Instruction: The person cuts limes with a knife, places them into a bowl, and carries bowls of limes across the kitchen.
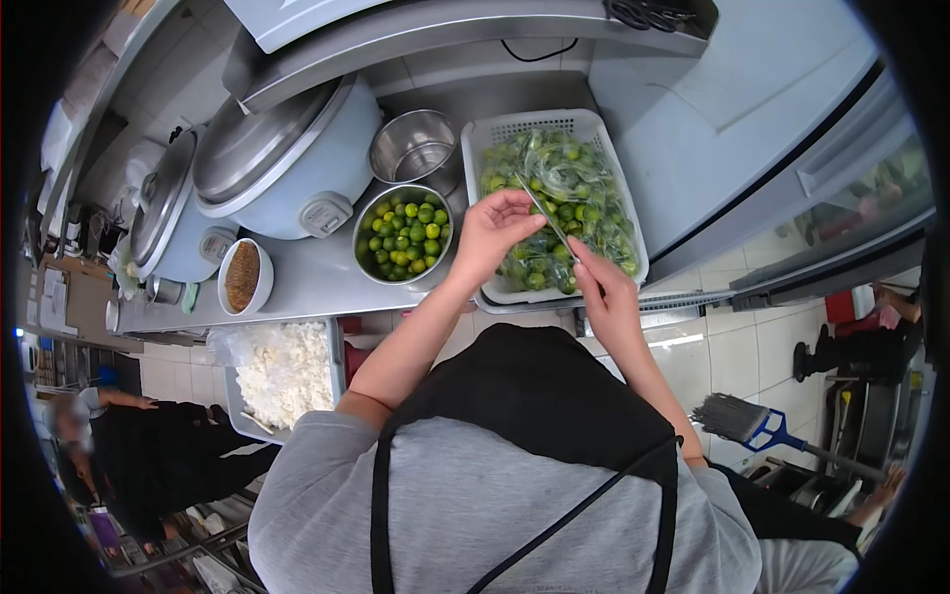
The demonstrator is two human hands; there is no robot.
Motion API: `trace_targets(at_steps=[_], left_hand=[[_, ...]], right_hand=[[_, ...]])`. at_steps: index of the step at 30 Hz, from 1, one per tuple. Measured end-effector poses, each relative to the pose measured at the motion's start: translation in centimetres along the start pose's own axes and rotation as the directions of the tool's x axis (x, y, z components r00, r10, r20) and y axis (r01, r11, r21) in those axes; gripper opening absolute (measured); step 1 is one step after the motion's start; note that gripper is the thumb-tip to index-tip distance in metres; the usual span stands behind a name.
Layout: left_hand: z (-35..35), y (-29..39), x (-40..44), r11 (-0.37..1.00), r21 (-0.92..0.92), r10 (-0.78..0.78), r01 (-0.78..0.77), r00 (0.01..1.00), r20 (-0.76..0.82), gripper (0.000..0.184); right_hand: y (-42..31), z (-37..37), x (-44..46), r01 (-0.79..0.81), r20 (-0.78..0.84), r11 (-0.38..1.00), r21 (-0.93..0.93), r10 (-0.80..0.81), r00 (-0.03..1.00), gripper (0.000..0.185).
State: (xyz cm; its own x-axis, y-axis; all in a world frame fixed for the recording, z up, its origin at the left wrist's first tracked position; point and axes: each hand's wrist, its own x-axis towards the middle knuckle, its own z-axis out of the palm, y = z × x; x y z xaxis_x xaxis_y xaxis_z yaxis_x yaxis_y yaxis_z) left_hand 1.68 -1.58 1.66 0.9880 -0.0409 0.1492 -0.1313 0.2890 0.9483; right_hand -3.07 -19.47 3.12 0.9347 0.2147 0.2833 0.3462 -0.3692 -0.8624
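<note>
My right hand [607, 289] is closed around the handle end of a small knife [546, 218], whose thin blade slants up and to the left. Close to the blade, my left hand [498, 234] has its fingers curled together; whatever they pinch is hidden. Both hands are above a white plastic basket [635, 230] filled with small green limes [566, 211], many of them in clear plastic bags [554, 158]. Left of my left hand stands a metal bowl [363, 259] of loose green and yellowish limes [406, 234].
Behind the lime bowl is another metal bowl [414, 148]. Two large rice cookers [297, 178] and a white bowl [262, 297] of brown grains line the steel counter. Below sits a tub of white rice [287, 376]. A broom [737, 418] is at right; other people stand nearby.
</note>
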Motion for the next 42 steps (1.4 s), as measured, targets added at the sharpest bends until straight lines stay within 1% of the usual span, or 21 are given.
trace_targets(at_steps=[5,7,8,9,11,12,13,15,17,19,21,23,27,29,30,31,32,33,34,36,42], left_hand=[[-0.2,-0.2,-0.1,0.987,-0.112,-0.112,0.114,0.993,0.022,0.023],[-1.6,0.2,0.2,0.930,-0.336,-0.160,0.150,0.987,-0.003,0.023],[-3.1,0.4,0.4,0.940,-0.310,-0.158,0.140,0.987,-0.033,0.023],[-4.8,0.8,0.4,0.961,-0.262,-0.111,0.091,0.992,-0.060,0.023],[-8.3,3.1,-0.1,0.984,0.138,-0.094,0.116,0.983,-0.159,0.024],[-11.0,3.2,-0.1,0.867,0.483,-0.051,0.123,0.986,-0.158,0.028],[-12.1,4.1,-0.5,0.745,0.641,-0.101,0.185,0.981,-0.166,0.026],[-12.2,4.5,-0.2,0.332,0.939,0.103,0.085,0.987,-0.126,0.022],[-8.8,3.3,1.0,0.506,0.862,0.069,0.039,0.994,-0.085,0.018],[-3.8,1.5,2.0,0.345,0.926,0.118,-0.152,0.986,0.118,0.014],[0.1,-2.4,3.5,0.238,0.950,-0.013,-0.202,0.977,0.211,0.014],[2.7,-4.4,4.0,0.018,0.972,-0.047,-0.235,0.971,0.236,0.016],[2.6,-5.6,5.1,-0.072,0.969,-0.006,-0.235,0.972,0.235,0.022],[1.2,-3.9,4.8,0.574,0.794,0.049,-0.199,0.977,0.210,0.028],[0.1,-3.4,5.0,0.680,0.724,-0.057,-0.111,0.977,0.204,0.034],[-0.9,-3.2,5.0,0.846,0.521,-0.235,0.116,0.957,0.169,0.030],[-1.0,-1.7,4.2,0.922,0.344,-0.241,0.180,0.960,0.144,0.029],[-0.8,-0.2,3.1,0.962,0.150,-0.249,0.230,0.961,0.124,0.027],[-1.1,0.4,2.4,0.963,0.149,-0.246,0.227,0.961,0.126,0.027],[-1.4,0.9,1.4,0.950,-0.176,-0.249,0.259,0.966,0.076,0.026],[-1.8,0.4,0.4,0.967,-0.228,-0.126,0.116,0.992,-0.029,0.027]], right_hand=[[0.6,0.4,0.9,0.009,-0.022,1.000,-0.022,-0.010,1.000,0.027],[0.8,-0.1,0.4,0.009,0.063,0.995,-0.097,-0.003,0.998,0.026],[0.8,-0.3,0.0,0.008,0.065,0.995,-0.097,-0.002,0.998,0.026],[0.7,-0.5,-0.4,-0.007,0.076,0.998,-0.060,0.012,0.997,0.026],[1.1,-1.0,-1.0,-0.024,0.086,0.999,-0.023,0.026,0.996,0.027],[1.9,-1.4,-1.2,-0.031,0.034,0.999,-0.010,0.032,0.999,0.027],[2.6,-1.7,-1.4,-0.039,-0.017,0.999,0.003,0.039,0.999,0.027],[3.8,-2.7,-1.4,-0.080,-0.046,0.997,0.012,0.081,0.996,0.028],[4.0,-3.0,-1.0,-0.119,-0.073,0.993,0.022,0.120,0.990,0.029],[3.6,-3.3,-0.4,-0.117,-0.105,0.993,0.000,0.117,0.988,0.030],[2.6,-3.3,0.2,-0.120,-0.099,0.993,-0.003,0.119,0.988,0.030],[2.1,-3.1,0.4,-0.124,-0.095,0.992,-0.004,0.123,0.988,0.031],[2.6,-2.9,0.3,-0.067,-0.138,0.998,0.005,0.067,0.988,0.031],[3.0,-3.0,-0.1,-0.029,-0.158,0.999,0.016,0.031,0.987,0.031],[3.0,-3.1,-0.5,-0.077,-0.150,0.995,0.056,0.084,0.985,0.031],[3.0,-3.0,-0.6,-0.099,-0.142,0.992,0.076,0.109,0.984,0.031],[3.0,-2.9,-0.8,-0.122,-0.135,0.988,0.095,0.135,0.982,0.031],[3.0,-2.6,-0.9,-0.111,-0.123,0.988,0.107,0.124,0.985,0.031],[3.0,-2.4,-0.9,-0.100,-0.113,0.988,0.118,0.113,0.987,0.031],[1.9,-1.8,-0.8,-0.101,-0.083,0.987,0.124,0.112,0.990,0.031],[0.5,0.2,-0.3,-0.049,0.029,0.988,0.145,0.046,0.999,0.027]])
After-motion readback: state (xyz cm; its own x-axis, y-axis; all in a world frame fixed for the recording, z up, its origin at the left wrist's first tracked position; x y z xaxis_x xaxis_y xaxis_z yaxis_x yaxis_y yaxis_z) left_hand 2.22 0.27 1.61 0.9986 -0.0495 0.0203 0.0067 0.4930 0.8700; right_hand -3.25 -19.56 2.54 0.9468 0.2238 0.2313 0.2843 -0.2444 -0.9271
